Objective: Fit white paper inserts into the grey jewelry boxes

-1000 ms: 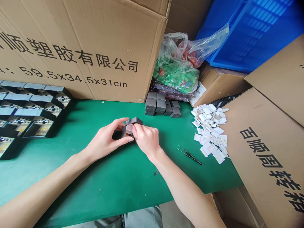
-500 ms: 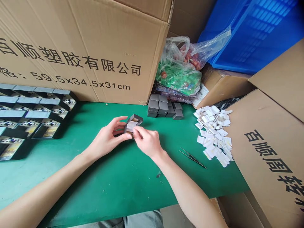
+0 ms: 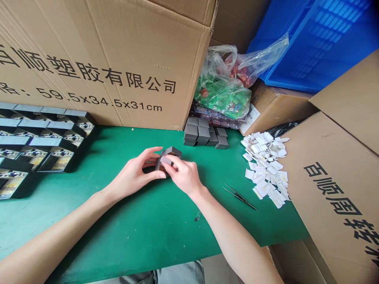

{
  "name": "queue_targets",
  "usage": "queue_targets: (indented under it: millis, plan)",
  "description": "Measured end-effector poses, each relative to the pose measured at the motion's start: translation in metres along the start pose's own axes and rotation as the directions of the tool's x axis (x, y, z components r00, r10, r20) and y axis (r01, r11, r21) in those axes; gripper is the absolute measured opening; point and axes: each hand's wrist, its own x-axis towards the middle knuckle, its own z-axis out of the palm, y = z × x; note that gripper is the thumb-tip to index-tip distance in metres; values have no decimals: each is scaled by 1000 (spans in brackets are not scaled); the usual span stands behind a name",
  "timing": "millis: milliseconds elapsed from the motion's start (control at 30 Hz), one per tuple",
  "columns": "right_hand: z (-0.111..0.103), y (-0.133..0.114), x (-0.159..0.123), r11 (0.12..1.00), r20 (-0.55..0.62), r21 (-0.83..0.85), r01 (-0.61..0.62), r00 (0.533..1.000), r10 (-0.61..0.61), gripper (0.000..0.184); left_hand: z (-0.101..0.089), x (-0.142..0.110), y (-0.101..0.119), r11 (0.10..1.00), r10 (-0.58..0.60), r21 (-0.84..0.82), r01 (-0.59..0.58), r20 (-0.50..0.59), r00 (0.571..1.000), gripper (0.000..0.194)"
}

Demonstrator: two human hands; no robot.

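Observation:
My left hand (image 3: 139,169) is closed round a small dark grey box (image 3: 172,151), its thumb along the near side. The box's mouth faces me and a little brown shows inside. My right hand (image 3: 184,174) pinches a small pale piece with a dark end (image 3: 167,160) at the box's opening. The fingers partly hide this piece, so its exact kind is unclear. Black tweezers (image 3: 240,197) lie on the green table (image 3: 166,232), right of my right forearm.
White flat pieces (image 3: 268,165) lie heaped at the right. Dark grey blocks (image 3: 204,132) are stacked behind my hands. Rows of open dark boxes (image 3: 56,146) stand at the left. Large cartons (image 3: 103,39) border the table, and a bag of green parts (image 3: 225,94) sits at the back.
The box has tilted and shifted slightly in my left hand. My right fingers have moved a little left over its opening, and a dark end now shows beside the pale piece.

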Motion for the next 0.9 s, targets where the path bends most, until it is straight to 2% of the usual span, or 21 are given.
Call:
queue_targets:
  millis: [233, 500, 667, 833, 900]
  plan:
    - [3, 0, 0, 998, -73, -9, 66, 995, -66, 22, -1, -1, -2, 1000, 21, 2, -21, -6, 1000, 84]
    - [1, -1, 1, 999, -32, 47, -6, 999, 8, 20, -2, 0, -4, 999, 26, 21, -26, 13, 1000, 87]
    - [1, -2, 0, 1000, -56, 6, 5, 998, -5, 23, -1, 0, -7, 999, 30, 35, -30, 10, 999, 87]
    - [-2, -3, -1, 999, -35, -35, 21, 999, -22, 28, -6, 3, -1, 983, -39, 178, 42, -23, 999, 104]
    - [-3, -4, -1, 1000, -14, -26, 16, 1000, -16, 28, -9, 4, 2, 968, -60, 243, 61, -9, 998, 105]
